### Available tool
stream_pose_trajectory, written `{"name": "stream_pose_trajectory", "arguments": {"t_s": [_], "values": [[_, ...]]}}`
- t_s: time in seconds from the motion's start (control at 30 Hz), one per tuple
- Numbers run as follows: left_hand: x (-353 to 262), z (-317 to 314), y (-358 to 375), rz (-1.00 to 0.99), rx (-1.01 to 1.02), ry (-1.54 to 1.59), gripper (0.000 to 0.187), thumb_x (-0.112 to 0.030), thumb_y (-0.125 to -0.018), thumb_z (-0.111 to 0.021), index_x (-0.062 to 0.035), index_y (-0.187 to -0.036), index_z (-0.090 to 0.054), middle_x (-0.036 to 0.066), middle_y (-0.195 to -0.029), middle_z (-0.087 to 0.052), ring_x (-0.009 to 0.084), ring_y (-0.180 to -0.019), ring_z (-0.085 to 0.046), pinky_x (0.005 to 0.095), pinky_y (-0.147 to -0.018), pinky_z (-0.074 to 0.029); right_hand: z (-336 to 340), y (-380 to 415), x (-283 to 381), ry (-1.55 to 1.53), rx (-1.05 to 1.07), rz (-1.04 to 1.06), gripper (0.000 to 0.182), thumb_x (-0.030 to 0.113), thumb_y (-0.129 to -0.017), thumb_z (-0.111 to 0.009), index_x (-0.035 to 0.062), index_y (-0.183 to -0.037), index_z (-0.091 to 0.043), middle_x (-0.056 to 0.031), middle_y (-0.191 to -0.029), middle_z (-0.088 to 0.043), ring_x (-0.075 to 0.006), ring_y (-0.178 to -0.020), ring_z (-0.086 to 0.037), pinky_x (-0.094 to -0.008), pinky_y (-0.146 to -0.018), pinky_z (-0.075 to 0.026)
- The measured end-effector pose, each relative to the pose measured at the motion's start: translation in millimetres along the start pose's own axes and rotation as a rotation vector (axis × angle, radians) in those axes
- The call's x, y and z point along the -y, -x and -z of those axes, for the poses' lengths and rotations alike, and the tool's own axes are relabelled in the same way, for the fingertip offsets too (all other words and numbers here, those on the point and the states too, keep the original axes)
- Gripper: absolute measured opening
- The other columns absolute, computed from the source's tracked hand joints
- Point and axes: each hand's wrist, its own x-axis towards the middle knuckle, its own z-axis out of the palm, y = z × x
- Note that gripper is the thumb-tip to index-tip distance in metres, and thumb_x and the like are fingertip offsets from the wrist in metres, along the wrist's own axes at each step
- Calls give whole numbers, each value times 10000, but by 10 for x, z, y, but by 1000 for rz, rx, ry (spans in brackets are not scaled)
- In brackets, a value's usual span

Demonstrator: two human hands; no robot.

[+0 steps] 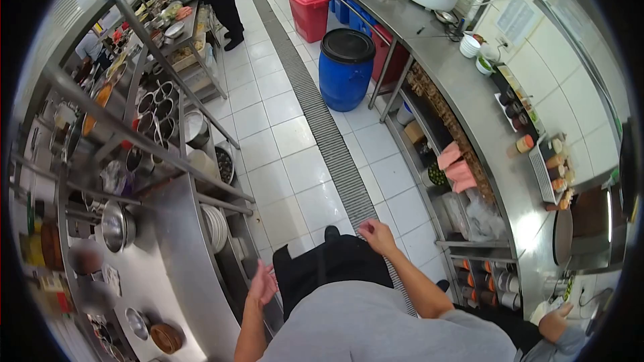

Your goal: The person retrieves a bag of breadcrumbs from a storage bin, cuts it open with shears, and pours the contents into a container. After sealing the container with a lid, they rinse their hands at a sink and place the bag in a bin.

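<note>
My left hand (263,285) hangs low beside the apron, its fingers loosely apart and slightly bent. A small dark blurred shape (249,267) shows right at its fingertips, against the left counter's edge. My right hand (379,236) is held out in front of the black apron (329,263), over the floor drain, its fingers curled in with nothing visible in them. Nearest to my left hand is the steel counter (176,255), with a stack of white plates (214,228) on the shelf below it.
A long floor grate (305,94) runs down the tiled aisle. Ahead stand a blue barrel (346,70) with a black lid and a red bin (308,13). A steel counter (463,74) lines the right side. Another person (218,0) stands far left; another person's hand (555,324) is at lower right.
</note>
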Motion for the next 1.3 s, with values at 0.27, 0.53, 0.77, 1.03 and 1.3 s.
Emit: {"name": "stream_pose_trajectory", "arguments": {"t_s": [0.27, 0.53, 0.77, 1.03, 1.3], "values": [[-711, -507, -1170, -422, -829, -854, 223, -188, -849, -773, -13, -853, -635, -25, -725, -624, 38, -636, -528, 194, -578, -400, -30, -3064, 1389, 251, 323, 334, 319, 267, -862, -650, 60, -1105, -640, -132, -864, -686, -311, -843, -661, -434, -750, -517], [-2487, -549, -2308, -492, -1035, -1054, 318, -266, -808, -784, -34, -925, -603, 30, -800, -578, 129, -737, -537, 282, -647, -426, -574, -4851, -388, 239, 265, 27, 374, 329, -821, -660, 8, -1012, -688, -182, -1008, -700, -363, -955, -654, -435, -859, -518], [-4748, -628, -3967, -614, -784, -1348, 440, -250, -815, -748, -12, -1138, -565, 130, -1057, -596, 243, -943, -579, 369, -847, -478, 263, -4250, -1395, 877, 601, -242, 128, 192, -868, -627, 96, -909, -701, -37, -824, -709, -154, -662, -687, -316, -547, -565], [-6265, -1038, -5729, -500, -553, -1452, 381, -276, -849, -720, -9, -1102, -620, 120, -1037, -644, 203, -839, -588, 332, -774, -496, -76, -4817, -1998, 120, -38, -473, 113, 150, -874, -629, 90, -938, -699, -43, -806, -697, -142, -663, -681, -291, -531, -559], [-6121, 172, -5471, -37, -775, -1023, 197, -219, -826, -716, -36, -836, -645, 49, -717, -625, 137, -659, -597, 308, -574, -458, 653, -8914, 800, 40, -21, -232, 279, 265, -837, -695, 45, -1009, -684, -146, -985, -708, -269, -914, -687, -366, -822, -526]]}}
